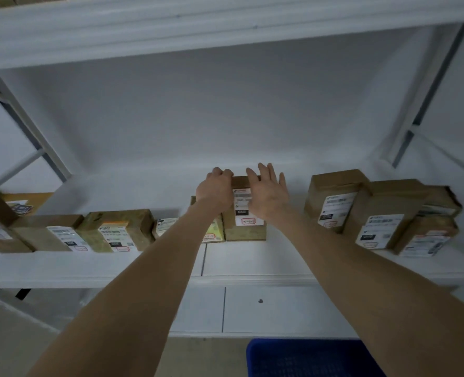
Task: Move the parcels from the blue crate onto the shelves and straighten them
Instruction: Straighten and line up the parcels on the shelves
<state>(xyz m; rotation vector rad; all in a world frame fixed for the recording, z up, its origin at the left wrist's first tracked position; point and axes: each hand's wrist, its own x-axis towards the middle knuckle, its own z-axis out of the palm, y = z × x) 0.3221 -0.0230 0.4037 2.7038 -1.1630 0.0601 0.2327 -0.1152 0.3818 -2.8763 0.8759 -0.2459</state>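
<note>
Here, upright brown parcel [245,233], white label [242,198] w/ red stamp [248,221]

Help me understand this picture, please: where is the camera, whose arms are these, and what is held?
No machine here: a person works bare-handed, and the one camera sits on their head, looking along both arms. The left hand grips the top corner of an upright parcel on the white shelf; the right hand lies open at its other side. More labelled parcels stand along the shelf on both sides. The blue crate shows at the bottom edge.
</note>
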